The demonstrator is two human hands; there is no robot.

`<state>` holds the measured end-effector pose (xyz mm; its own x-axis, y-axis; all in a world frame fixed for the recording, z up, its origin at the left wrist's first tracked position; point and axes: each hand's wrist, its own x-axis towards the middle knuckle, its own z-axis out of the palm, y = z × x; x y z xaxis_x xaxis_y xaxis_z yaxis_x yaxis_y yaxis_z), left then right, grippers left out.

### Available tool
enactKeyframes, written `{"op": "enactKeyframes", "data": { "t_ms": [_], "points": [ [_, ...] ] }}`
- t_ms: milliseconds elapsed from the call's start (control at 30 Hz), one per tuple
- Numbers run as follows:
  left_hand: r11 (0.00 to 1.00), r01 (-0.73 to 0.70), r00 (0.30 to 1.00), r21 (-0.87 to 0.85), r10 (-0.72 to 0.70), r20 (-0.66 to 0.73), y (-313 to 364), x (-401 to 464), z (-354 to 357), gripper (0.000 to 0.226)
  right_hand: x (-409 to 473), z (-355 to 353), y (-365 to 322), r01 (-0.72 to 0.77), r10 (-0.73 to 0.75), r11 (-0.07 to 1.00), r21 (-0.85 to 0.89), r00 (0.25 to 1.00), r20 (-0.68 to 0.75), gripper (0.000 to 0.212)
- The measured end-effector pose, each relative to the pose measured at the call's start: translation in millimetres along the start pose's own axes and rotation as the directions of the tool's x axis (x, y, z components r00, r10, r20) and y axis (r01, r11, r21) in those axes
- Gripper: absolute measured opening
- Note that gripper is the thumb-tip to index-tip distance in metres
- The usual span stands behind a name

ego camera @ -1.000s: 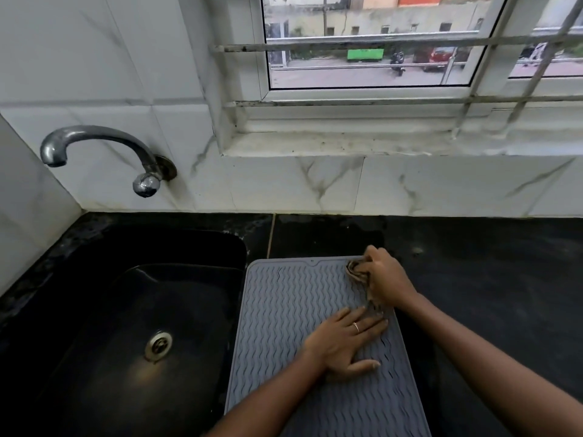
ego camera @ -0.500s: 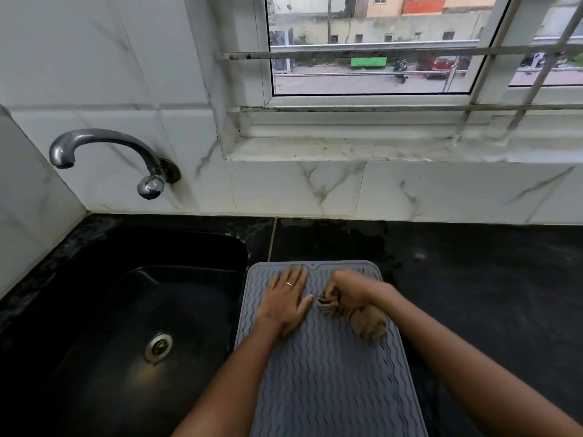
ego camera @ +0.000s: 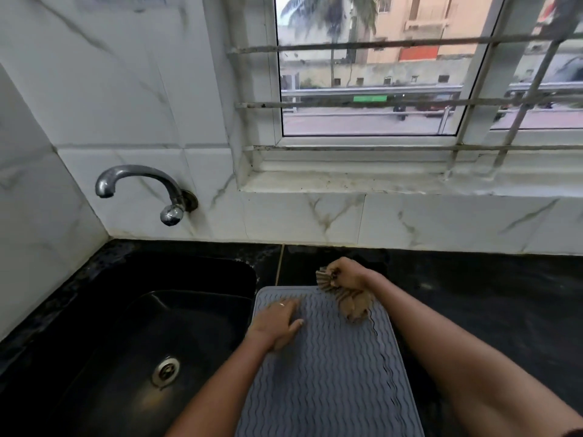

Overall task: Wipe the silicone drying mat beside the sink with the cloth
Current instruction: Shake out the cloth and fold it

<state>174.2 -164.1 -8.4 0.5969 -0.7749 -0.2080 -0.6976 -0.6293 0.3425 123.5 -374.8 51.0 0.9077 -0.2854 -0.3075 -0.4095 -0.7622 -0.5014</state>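
Observation:
A grey silicone drying mat [ego camera: 334, 367] with a wavy ribbed surface lies on the black counter, right of the sink. My right hand [ego camera: 347, 274] grips a bunched brown cloth [ego camera: 351, 302] at the mat's far right corner; part of the cloth hangs below the fist onto the mat. My left hand [ego camera: 277, 321] lies flat on the mat's far left part, fingers straight, a ring on one finger.
A black sink [ego camera: 151, 335] with a metal drain [ego camera: 165, 370] sits left of the mat. A chrome tap [ego camera: 142, 187] juts from the marble wall above it. Black counter [ego camera: 489, 298] stretches to the right. A barred window [ego camera: 410, 89] is behind.
My right hand has carried the cloth from the mat's upper middle to its far right corner. My left hand slid slightly towards the near left. The camera tilted up.

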Motion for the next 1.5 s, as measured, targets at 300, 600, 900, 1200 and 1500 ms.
{"op": "enactKeyframes", "data": {
  "t_ms": [300,600,900,1200,1500],
  "points": [
    [0.762,0.045,0.997,-0.646,-0.075,-0.02,39,-56,-100,0.051,-98,-67,-48,-0.03,-0.024,0.896,0.442,0.993,0.117,0.029],
    [0.653,-0.207,0.976,-0.729,0.189,-0.108,115,-147,-133,0.058,-218,-50,-107,0.044,0.021,0.709,0.704,0.996,-0.084,0.048],
    [0.715,-0.216,0.971,-0.665,0.227,-0.071,135,-191,-142,0.045,-287,-58,-128,0.101,0.091,0.773,0.626,0.96,-0.267,0.019],
    [0.776,-0.214,0.976,-0.594,0.19,-0.103,129,-199,-176,0.016,-315,-87,-108,0.081,0.096,0.803,0.591,0.96,-0.263,0.018],
    [0.715,-0.301,0.952,-0.631,0.267,-0.15,155,-191,-213,0.01,-334,-112,-90,-0.055,0.103,0.934,0.352,0.988,-0.117,0.024]
  ]
}}
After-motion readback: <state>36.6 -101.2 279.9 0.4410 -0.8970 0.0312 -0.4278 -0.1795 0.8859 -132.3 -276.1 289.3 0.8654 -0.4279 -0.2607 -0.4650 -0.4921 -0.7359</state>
